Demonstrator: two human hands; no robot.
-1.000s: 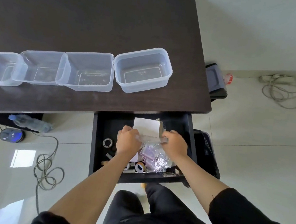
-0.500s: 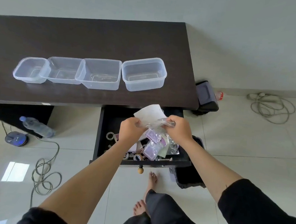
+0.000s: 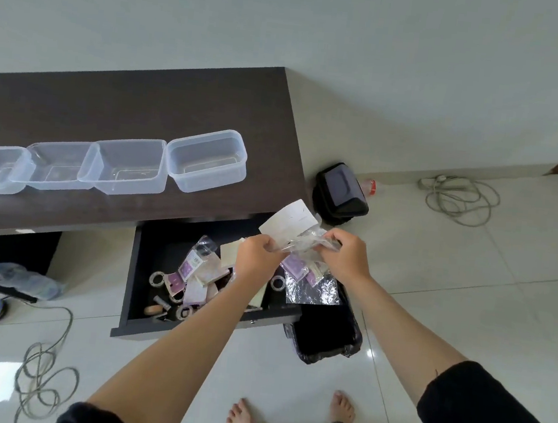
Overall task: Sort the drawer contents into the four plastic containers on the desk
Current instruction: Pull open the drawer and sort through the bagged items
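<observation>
Both hands hold a bundle above the open dark drawer (image 3: pixel 132 285). My left hand (image 3: pixel 257 255) pinches a white paper card (image 3: pixel 290 221) and one end of a clear plastic bag (image 3: pixel 305 243). My right hand (image 3: pixel 347 256) grips the bag's other end. Purple packets (image 3: pixel 294 268) and a silver foil sheet (image 3: pixel 314 289) hang below the bag. The drawer holds more purple packets (image 3: pixel 191 266), tape rolls (image 3: pixel 157 279) and small bits. Four clear plastic containers stand in a row on the dark desk (image 3: pixel 127 105); the rightmost container (image 3: pixel 207 159) is nearest my hands.
A black bin (image 3: pixel 324 340) lined with a bag stands under the drawer's right end. Another black bin (image 3: pixel 341 192) sits by the wall. Cables (image 3: pixel 458 199) lie coiled on the tiled floor right and left. A water bottle (image 3: pixel 22 281) lies under the desk. My bare feet (image 3: pixel 242 417) show below.
Both hands have lifted the card and plastic bag up out of the drawer. The view has pulled back and up, so the desk and containers look smaller.
</observation>
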